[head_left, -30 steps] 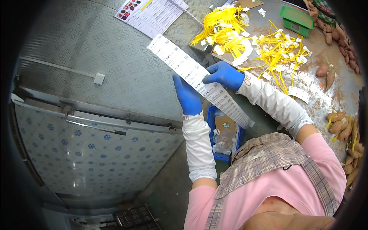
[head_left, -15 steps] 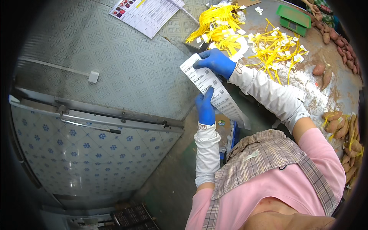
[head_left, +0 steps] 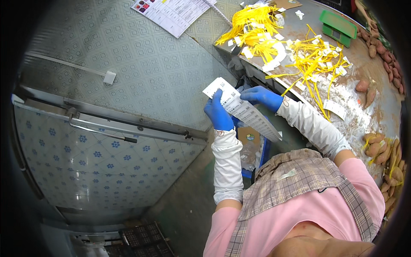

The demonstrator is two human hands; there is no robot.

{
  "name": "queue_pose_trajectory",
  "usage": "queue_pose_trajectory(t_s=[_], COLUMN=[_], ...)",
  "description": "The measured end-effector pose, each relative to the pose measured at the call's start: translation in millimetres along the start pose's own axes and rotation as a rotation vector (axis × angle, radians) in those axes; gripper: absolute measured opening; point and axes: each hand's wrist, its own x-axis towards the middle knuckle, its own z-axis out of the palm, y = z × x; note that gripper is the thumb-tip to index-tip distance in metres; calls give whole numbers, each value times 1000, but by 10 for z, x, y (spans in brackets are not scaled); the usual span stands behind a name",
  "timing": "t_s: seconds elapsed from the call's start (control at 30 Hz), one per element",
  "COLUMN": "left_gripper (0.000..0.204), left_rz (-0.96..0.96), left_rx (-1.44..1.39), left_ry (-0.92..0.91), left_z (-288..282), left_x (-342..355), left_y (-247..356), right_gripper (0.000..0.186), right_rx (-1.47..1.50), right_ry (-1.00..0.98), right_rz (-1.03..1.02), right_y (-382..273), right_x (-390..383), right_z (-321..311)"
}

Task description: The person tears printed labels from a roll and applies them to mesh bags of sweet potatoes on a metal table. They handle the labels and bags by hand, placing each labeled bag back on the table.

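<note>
My left hand [head_left: 216, 111], in a blue glove, grips the upper end of a white strip of printed labels [head_left: 252, 116], thumb over its face. My right hand [head_left: 263, 97], also gloved blue, has its fingers closed at the strip's right edge, partly hidden near it. The strip's upper end looks folded or stacked; the rest hangs diagonally down to the right over a blue crate [head_left: 247, 170] holding cardboard and crumpled plastic. Beyond my right hand, bunches of yellow straps with white tags [head_left: 252, 21] lie on the metal worktable [head_left: 364, 115].
A green scale [head_left: 337, 25] sits at the table's back. Sweet potatoes [head_left: 374, 150] line the right side. A printed sheet [head_left: 171, 13] is on the patterned surface at upper left. A panel with a metal handle [head_left: 102, 130] stands at left; black crates [head_left: 143, 240] lie below.
The strip's upper end has moved down and right and its visible length has shortened. My right hand has come down from that end to the right edge; my left now holds the upper end.
</note>
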Motion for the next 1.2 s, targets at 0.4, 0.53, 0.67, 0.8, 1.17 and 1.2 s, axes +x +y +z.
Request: queue_pose_trajectory(t_s=[0.4, 0.53, 0.67, 0.8, 1.17, 1.2], left_gripper=[24, 36, 68, 77, 43, 44], left_rz=[-37, -37, -245, -462, -455, -430], left_rx=[-57, 12, -258, -374, -112, -93], left_ry=[-16, -89, -356, -418, -501, -514], left_z=[1, -125, -173, -342, -371, -348], left_x=[149, 273, 232, 91, -303, -317], left_y=[18, -88, -253, -770, -914, -910], right_gripper=[34, 30, 29, 30, 30, 30], right_rx=[-314, -279, -106, -45, -16, -34], right_ry=[146, 180, 243, 300, 332, 331], right_rz=[-56, -36, -73, -51, -36, -41], right_y=[23, -35, -54, -250, -227, -236], right_x=[20, 29, 146, 222, 309, 306], right_z=[187, 240, 144, 37, -49, -54])
